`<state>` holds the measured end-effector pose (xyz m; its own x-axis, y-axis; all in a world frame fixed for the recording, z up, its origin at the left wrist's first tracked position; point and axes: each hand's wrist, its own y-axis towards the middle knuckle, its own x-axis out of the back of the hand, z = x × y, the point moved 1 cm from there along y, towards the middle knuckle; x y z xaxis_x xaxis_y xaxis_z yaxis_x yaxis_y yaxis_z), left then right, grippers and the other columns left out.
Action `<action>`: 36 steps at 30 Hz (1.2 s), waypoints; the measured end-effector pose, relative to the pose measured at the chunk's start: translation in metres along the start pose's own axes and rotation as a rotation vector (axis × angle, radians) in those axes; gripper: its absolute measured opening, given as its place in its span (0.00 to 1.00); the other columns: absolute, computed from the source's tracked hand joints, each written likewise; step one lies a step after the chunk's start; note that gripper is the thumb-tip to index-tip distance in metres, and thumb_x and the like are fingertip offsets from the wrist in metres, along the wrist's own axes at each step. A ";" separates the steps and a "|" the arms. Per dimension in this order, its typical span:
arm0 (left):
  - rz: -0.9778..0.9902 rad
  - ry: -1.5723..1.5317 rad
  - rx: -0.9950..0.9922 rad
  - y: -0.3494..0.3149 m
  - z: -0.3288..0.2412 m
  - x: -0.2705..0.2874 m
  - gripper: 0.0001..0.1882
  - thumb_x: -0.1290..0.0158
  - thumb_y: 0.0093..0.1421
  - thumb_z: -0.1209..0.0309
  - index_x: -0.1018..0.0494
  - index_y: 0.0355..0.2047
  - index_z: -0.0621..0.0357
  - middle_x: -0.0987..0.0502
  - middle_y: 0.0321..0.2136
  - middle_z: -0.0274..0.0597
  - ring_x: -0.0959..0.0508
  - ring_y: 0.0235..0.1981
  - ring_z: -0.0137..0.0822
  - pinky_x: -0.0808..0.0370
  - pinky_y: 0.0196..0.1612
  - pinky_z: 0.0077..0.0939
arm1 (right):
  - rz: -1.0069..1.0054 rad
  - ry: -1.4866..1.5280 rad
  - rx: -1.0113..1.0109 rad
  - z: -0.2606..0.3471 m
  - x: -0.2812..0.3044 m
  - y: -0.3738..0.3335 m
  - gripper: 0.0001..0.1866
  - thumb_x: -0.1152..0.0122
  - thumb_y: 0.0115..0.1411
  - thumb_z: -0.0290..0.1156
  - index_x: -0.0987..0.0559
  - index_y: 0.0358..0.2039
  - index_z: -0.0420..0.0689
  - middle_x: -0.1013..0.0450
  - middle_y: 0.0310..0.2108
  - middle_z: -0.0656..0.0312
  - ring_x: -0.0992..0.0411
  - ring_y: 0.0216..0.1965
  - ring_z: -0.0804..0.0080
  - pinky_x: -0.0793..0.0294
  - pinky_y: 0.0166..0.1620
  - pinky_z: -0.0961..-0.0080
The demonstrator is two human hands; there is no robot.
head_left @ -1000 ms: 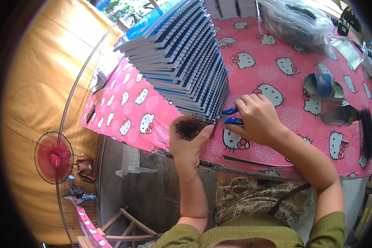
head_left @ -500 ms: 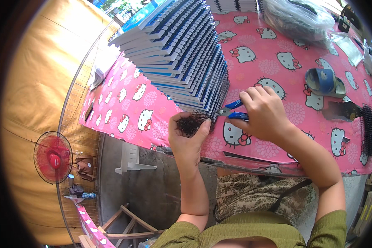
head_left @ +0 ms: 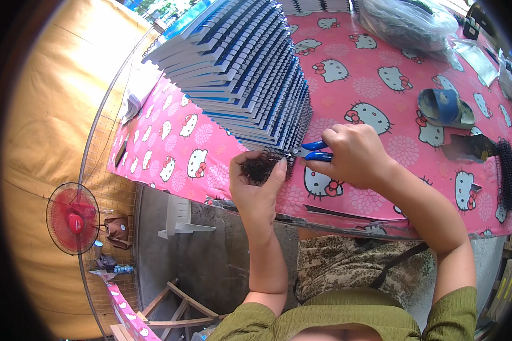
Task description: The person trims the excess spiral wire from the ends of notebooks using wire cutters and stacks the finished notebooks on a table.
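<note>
A tall leaning stack of spiral-bound notebooks [head_left: 267,85] with black coil spines stands on the table in front of me. At its near lower corner, my left hand [head_left: 254,196] is curled around a tangled clump of black coil ends [head_left: 260,167], the thumb pressing from the right. My right hand [head_left: 355,156] grips blue-handled cutting pliers [head_left: 317,152]. Their handles are close together, and their jaws meet a coil end at the edge of the clump beside my left thumb. Whether the jaws are fully closed on the wire is too small to tell.
A pink patterned cloth covers the table [head_left: 370,199]. To the right lie a blue slipper [head_left: 444,107], a dark flat piece [head_left: 469,148] and a black binding coil [head_left: 505,173]. A clear bag of coils [head_left: 407,25] sits at the far right. A red fan [head_left: 74,219] stands at left.
The pliers' handles have been squeezed closer together, and their jaws have moved slightly left to the coil end. My left hand keeps hold of the clump. The whole view has shifted a little.
</note>
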<state>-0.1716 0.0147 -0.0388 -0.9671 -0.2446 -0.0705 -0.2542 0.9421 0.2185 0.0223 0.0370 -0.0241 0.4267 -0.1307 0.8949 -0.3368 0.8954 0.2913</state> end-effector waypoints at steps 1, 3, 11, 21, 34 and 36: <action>-0.011 -0.023 0.044 0.000 0.000 0.001 0.22 0.34 0.49 0.82 0.31 0.42 0.62 0.23 0.34 0.41 0.24 0.34 0.27 0.25 0.40 0.22 | -0.006 -0.006 0.005 0.000 0.001 -0.001 0.23 0.31 0.47 0.51 0.24 0.23 0.41 0.27 0.23 0.58 0.25 0.26 0.61 0.27 0.31 0.66; -0.036 -0.066 0.131 0.000 -0.001 0.004 0.22 0.35 0.50 0.82 0.32 0.42 0.62 0.23 0.34 0.41 0.24 0.34 0.28 0.24 0.40 0.22 | -0.018 -0.014 0.017 0.000 0.004 -0.004 0.23 0.31 0.48 0.51 0.24 0.21 0.41 0.27 0.22 0.58 0.25 0.24 0.62 0.27 0.28 0.65; -0.004 -0.065 0.086 0.000 0.011 0.002 0.25 0.34 0.48 0.84 0.32 0.44 0.61 0.23 0.35 0.42 0.23 0.34 0.30 0.22 0.33 0.22 | -0.393 -0.161 0.239 -0.006 -0.006 -0.004 0.25 0.32 0.48 0.53 0.23 0.23 0.39 0.25 0.23 0.56 0.23 0.26 0.61 0.25 0.32 0.64; -0.024 -0.137 0.153 0.002 0.010 0.009 0.23 0.35 0.48 0.84 0.31 0.43 0.60 0.23 0.35 0.41 0.22 0.31 0.30 0.22 0.27 0.22 | 0.069 -0.016 -0.027 0.000 -0.007 -0.010 0.25 0.33 0.49 0.53 0.22 0.25 0.40 0.25 0.23 0.55 0.23 0.26 0.60 0.24 0.30 0.65; -0.002 -0.168 0.199 -0.004 0.021 0.000 0.22 0.35 0.49 0.82 0.33 0.42 0.61 0.22 0.32 0.41 0.22 0.29 0.28 0.21 0.25 0.20 | -0.003 -0.014 0.019 -0.008 -0.017 -0.005 0.24 0.34 0.49 0.52 0.22 0.23 0.39 0.25 0.23 0.54 0.23 0.25 0.59 0.25 0.30 0.65; -0.015 -0.169 0.191 -0.004 0.026 0.004 0.22 0.34 0.49 0.82 0.32 0.42 0.59 0.22 0.34 0.40 0.21 0.30 0.29 0.23 0.24 0.20 | 0.028 -0.035 0.009 -0.007 -0.015 -0.006 0.24 0.35 0.49 0.52 0.22 0.23 0.39 0.24 0.23 0.53 0.23 0.24 0.59 0.25 0.29 0.65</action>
<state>-0.1741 0.0162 -0.0654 -0.9431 -0.2325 -0.2378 -0.2463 0.9687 0.0298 0.0235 0.0369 -0.0414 0.3874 -0.1209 0.9140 -0.3555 0.8951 0.2691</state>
